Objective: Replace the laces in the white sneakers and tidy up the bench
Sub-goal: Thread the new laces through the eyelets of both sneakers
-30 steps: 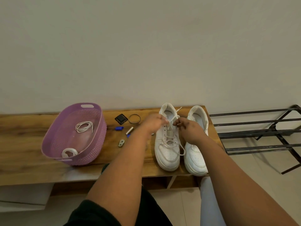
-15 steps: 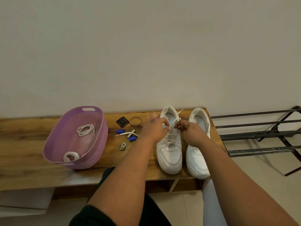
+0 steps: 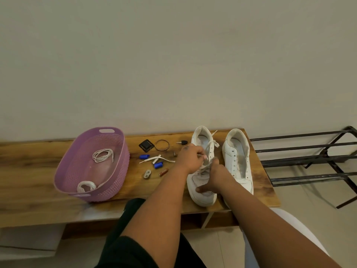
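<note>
Wooden bench (image 3: 34,171), against a plain wall. Two white sneakers stand side by side at its right end, heels to the wall.
Left sneaker (image 3: 202,192) — partly laced; its lace (image 3: 210,146) hangs loose near the collar.
Right sneaker (image 3: 238,157) — eyelets bare.
Left hand (image 3: 190,159): fingers curled, pinching the lace over the left sneaker's tongue.
Right hand (image 3: 216,176): resting on the left sneaker's forefoot, thumb on the toe; fingers reach toward the lace, grip not discernible.
Purple basket (image 3: 63,171), left of the shoes, holds two coiled white laces (image 3: 102,155).
Between basket and shoes — a loose white lace (image 3: 148,160), blue caps (image 3: 158,165), a black square piece (image 3: 146,145), a metal ring (image 3: 162,145), other small items.
Black metal rack (image 3: 309,159), right of the bench.
</note>
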